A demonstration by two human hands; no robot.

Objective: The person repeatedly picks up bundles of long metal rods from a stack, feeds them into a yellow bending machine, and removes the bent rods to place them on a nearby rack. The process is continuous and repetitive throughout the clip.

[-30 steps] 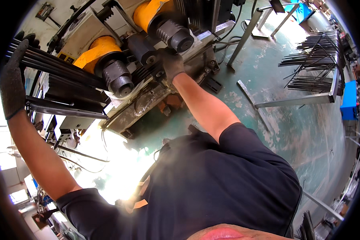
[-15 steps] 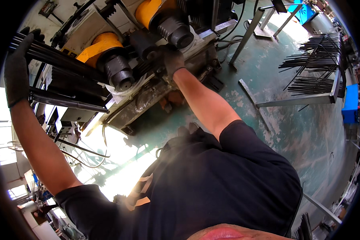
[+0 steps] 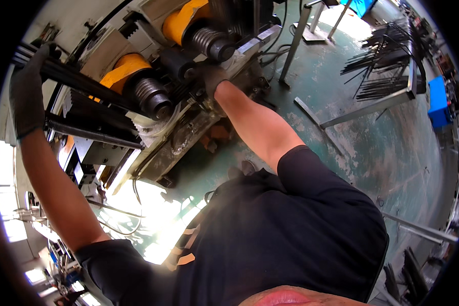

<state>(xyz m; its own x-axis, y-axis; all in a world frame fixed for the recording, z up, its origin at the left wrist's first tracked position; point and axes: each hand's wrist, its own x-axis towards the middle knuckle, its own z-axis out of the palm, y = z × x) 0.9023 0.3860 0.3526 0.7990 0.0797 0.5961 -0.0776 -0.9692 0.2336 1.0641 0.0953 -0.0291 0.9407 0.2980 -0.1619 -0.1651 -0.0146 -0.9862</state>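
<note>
My left hand (image 3: 29,94), in a dark work glove, is closed around the far end of several long black rods (image 3: 81,80). They slope down to the right toward a machine. My right hand (image 3: 209,79), gloved as well, reaches in beside the machine's two ridged steel rollers. The nearer roller (image 3: 152,97) sits left of it, the farther roller (image 3: 211,43) just beyond it. A dark cylinder (image 3: 176,64) lies between the rollers. Blur and shadow hide the right fingers, and whatever they may touch cannot be made out.
Yellow-orange housings (image 3: 127,69) back the rollers. A coiled black shaft (image 3: 94,133) runs below the rods. At right, a metal rack (image 3: 370,107) holds many thin dark rods (image 3: 375,56), with a blue box (image 3: 437,102) beyond it. Cables (image 3: 120,211) hang over the sunlit floor.
The whole view has shifted slightly as my head moved. Both hands keep about the same places at the rods and rollers.
</note>
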